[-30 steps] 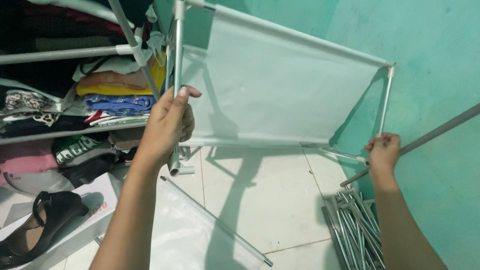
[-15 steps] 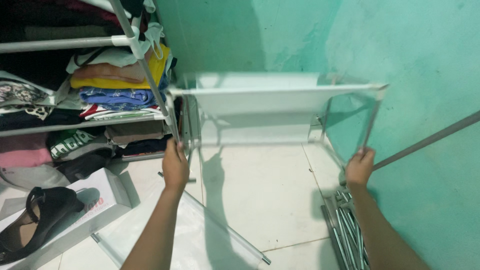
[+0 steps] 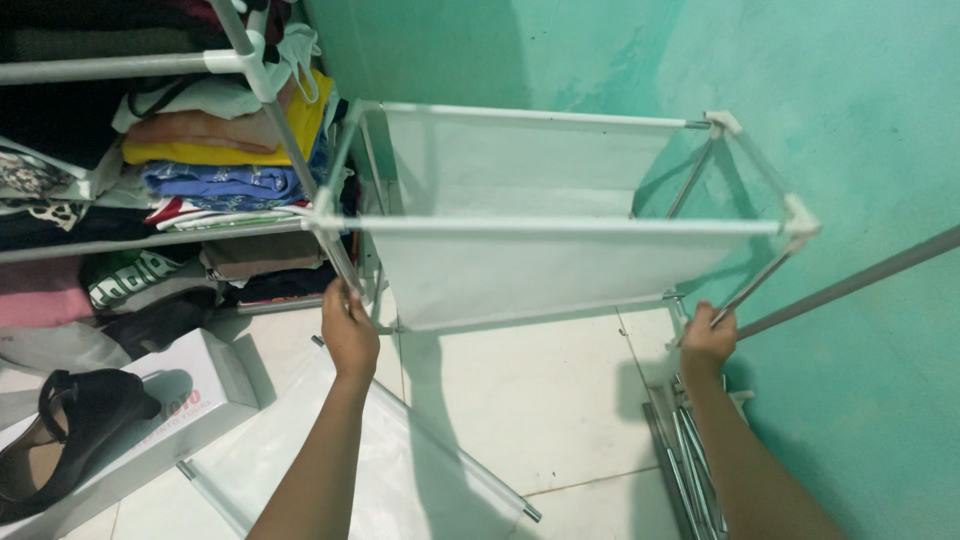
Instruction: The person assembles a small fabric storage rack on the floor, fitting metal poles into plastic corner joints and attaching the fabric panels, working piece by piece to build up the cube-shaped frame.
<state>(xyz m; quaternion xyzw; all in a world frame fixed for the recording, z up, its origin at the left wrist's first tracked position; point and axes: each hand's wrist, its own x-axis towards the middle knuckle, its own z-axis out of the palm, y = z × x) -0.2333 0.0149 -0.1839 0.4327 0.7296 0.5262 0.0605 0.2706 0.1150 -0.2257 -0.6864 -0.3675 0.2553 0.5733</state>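
Lifted higher than before, the white fabric shelf frame [image 3: 560, 225] is clamped by the left hand [image 3: 349, 330] and right hand [image 3: 706, 340]; a white shoebox [image 3: 150, 420] is seen near left.

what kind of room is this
Probably a bedroom or closet corner at home: folded clothes stacked on an open rack, a black shoe on a box, teal walls and a tiled floor.

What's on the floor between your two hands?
In the head view, bare white floor tile lies between the left hand and right hand, under the rack frame.
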